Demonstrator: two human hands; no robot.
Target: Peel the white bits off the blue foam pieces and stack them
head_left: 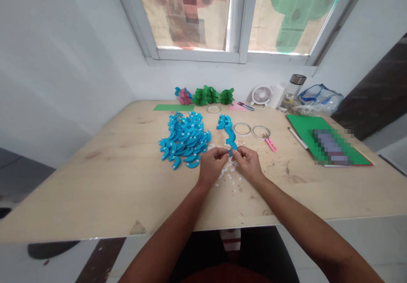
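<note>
My left hand (pixel 213 164) and my right hand (pixel 249 162) meet at the middle of the table, fingers pinched at the near end of a chain of curved blue paper pieces (pixel 229 131). The chain runs away from me in a wavy line and bunches up at its far end. To the left of it lies a large heap of blue curved paper pieces (pixel 184 141), many with small white tabs on them. Small white paper scraps (pixel 234 176) are scattered beneath and around my hands. My fingertips hide the tip of the chain.
Tape rolls (pixel 242 129) and pink-handled snips (pixel 270 143) lie right of the chain. Behind stand green paper ornaments (pixel 210 95), a small white fan (pixel 261 95) and a glass bottle (pixel 292 92). Green sheets (pixel 305 132) and a pen (pixel 298 138) lie at right.
</note>
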